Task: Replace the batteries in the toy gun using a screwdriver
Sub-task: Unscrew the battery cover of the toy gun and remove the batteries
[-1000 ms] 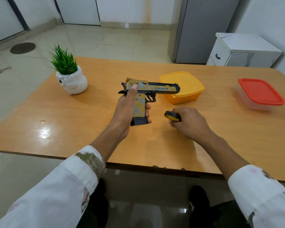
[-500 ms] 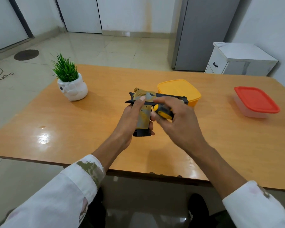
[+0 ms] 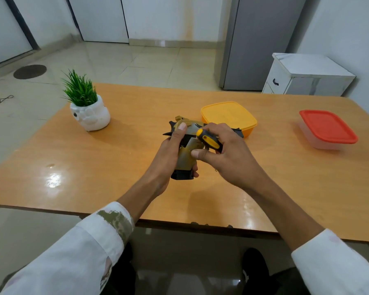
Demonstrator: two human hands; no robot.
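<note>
The toy gun (image 3: pixel 186 157), tan and black, stands upright above the middle of the wooden table (image 3: pixel 119 158), barrel pointing right. My left hand (image 3: pixel 168 154) grips its handle from the left, thumb up along the back of the slide. My right hand (image 3: pixel 228 158) holds a yellow-and-black screwdriver (image 3: pixel 208 141) against the gun's right side; its tip is hidden behind my fingers. A tan panel on the grip appears slightly lifted under my right thumb. No batteries are visible.
A yellow lidded container (image 3: pixel 228 117) sits just behind the gun. A red-lidded clear box (image 3: pixel 327 128) is at the right. A white pot with a green plant (image 3: pixel 87 109) stands at the left. A white cabinet (image 3: pixel 305 77) and grey fridge (image 3: pixel 258 41) stand beyond the table.
My right hand lifted the screwdriver off the table and brought it to the gun's grip. The gun has stayed in my left hand, lowered slightly toward me.
</note>
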